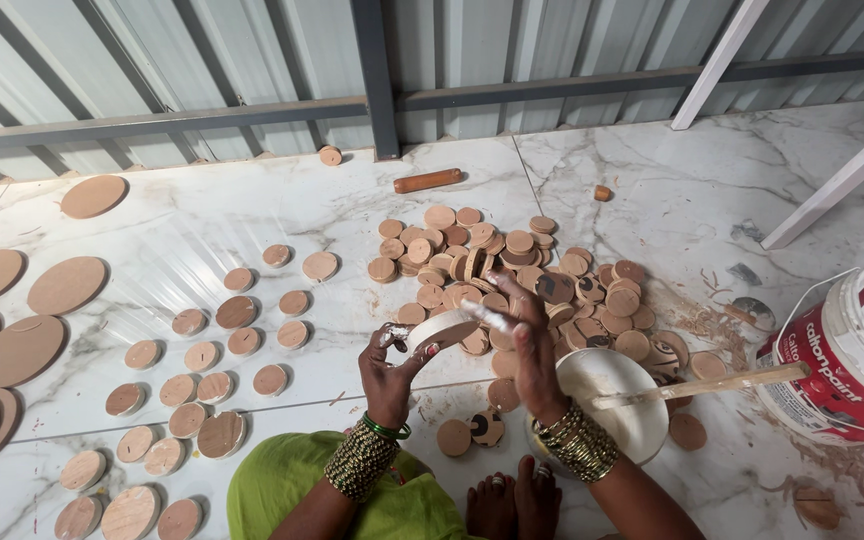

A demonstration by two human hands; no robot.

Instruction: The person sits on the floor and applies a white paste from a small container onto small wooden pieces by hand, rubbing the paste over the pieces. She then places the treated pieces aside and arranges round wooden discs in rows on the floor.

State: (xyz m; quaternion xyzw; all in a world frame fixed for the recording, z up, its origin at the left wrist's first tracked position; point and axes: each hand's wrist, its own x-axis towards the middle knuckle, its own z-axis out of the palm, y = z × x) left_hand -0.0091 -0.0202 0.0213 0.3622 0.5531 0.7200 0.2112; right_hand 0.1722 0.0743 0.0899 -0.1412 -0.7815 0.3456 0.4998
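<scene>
- We hold a round wood disc [442,328], its edge white w/ paint.
- Left hand [389,370] fingers clamped on the disc; right hand [529,345] fingers together, rubbing its rim.

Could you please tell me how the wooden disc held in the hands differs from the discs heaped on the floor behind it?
The held disc is pale with white coating, whereas the heaped discs are bare tan wood. It is gripped on edge between the left hand and right hand; most of the heap lies flat. It also looks larger. Both are round and flat.
</scene>
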